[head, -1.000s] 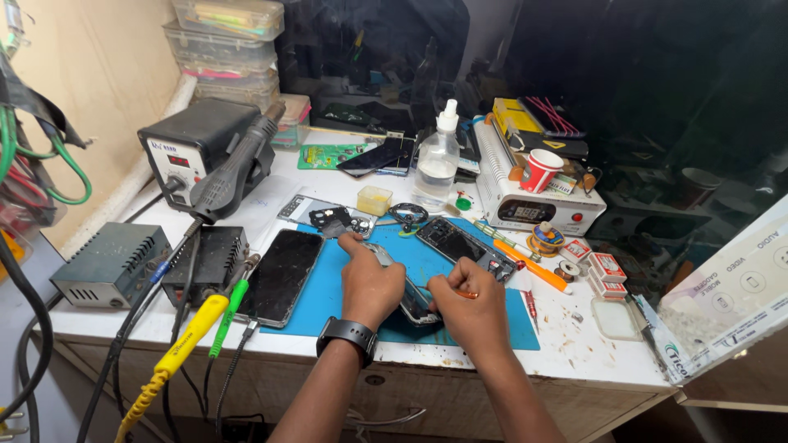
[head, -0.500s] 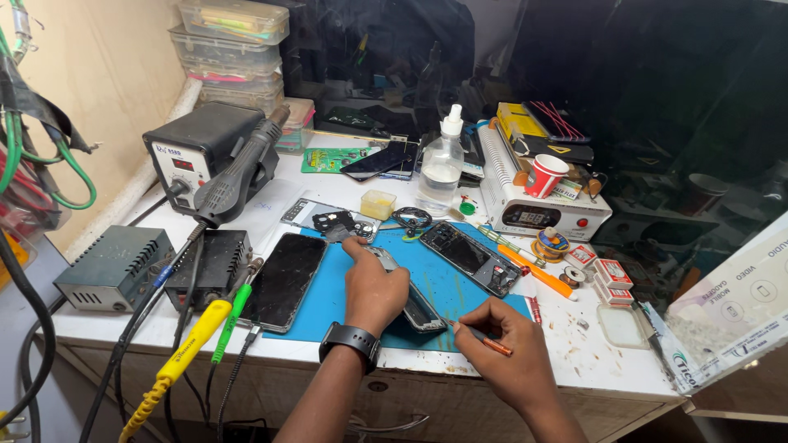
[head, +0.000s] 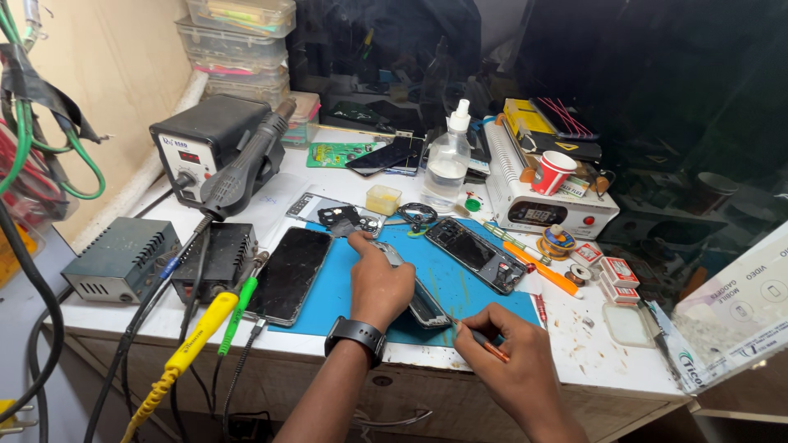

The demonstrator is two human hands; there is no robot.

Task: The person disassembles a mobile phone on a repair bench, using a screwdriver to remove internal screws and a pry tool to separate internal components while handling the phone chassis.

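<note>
Around our hands we see a black phone screen (head: 289, 274) at nine o'clock, an opened phone (head: 475, 253) at one o'clock, and a hot-air station (head: 209, 148) at ten o'clock. Our left hand (head: 378, 283) lies palm-down, closed over the phone frame (head: 419, 297) on the blue mat (head: 349, 287). Our right hand (head: 510, 354), at four o'clock, pinches an orange-handled tool (head: 484, 344), its tip touching the frame's lower end.

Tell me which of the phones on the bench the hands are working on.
The phone at the blue mat's front edge, under the left hand. The right hand puts a thin tool to its end; the opened phone and dark-screened phone lie untouched.
</note>
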